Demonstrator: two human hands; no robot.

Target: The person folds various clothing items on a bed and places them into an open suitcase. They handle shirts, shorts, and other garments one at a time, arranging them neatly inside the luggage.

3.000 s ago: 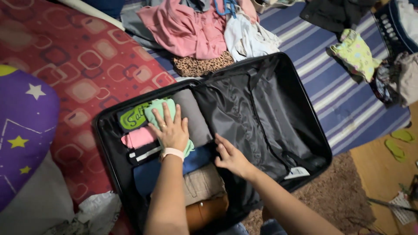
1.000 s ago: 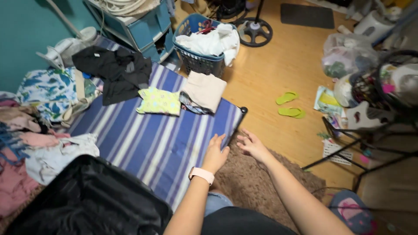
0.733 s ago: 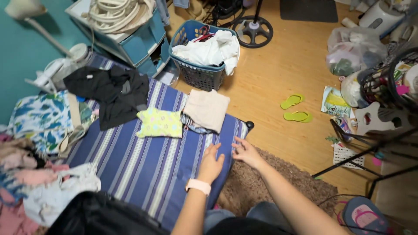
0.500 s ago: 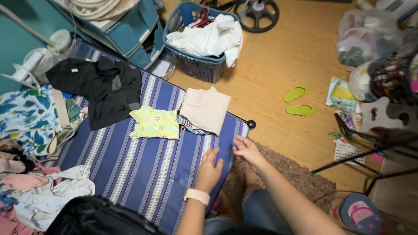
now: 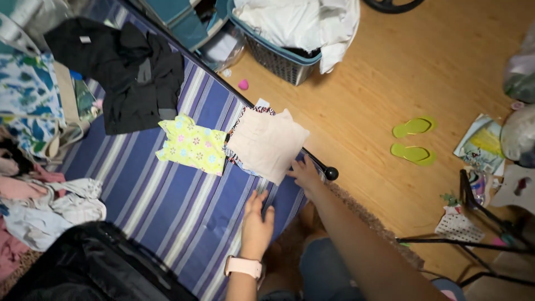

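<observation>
My right hand (image 5: 305,174) reaches to the near corner of a folded beige cloth (image 5: 266,142) lying at the edge of a blue striped mattress (image 5: 167,195); its fingers touch the cloth's edge. My left hand (image 5: 256,226), with a pale pink watch band on the wrist, rests flat and open on the striped sheet below the cloth. Left of the beige cloth lies a folded yellow-green flowered garment (image 5: 192,145). A patterned piece pokes out from under the beige cloth.
A black garment (image 5: 125,72) lies farther up the mattress, with mixed clothes (image 5: 50,200) at the left. An open black suitcase (image 5: 83,267) sits at the lower left. A blue laundry basket (image 5: 290,33), green flip-flops (image 5: 413,142) and a brown rug (image 5: 356,217) are on the wooden floor.
The view swung from the packed suitcase to the mattress end. Both hands left the suitcase; my right hand has moved up to the beige cloth's corner, my left stays on the sheet.
</observation>
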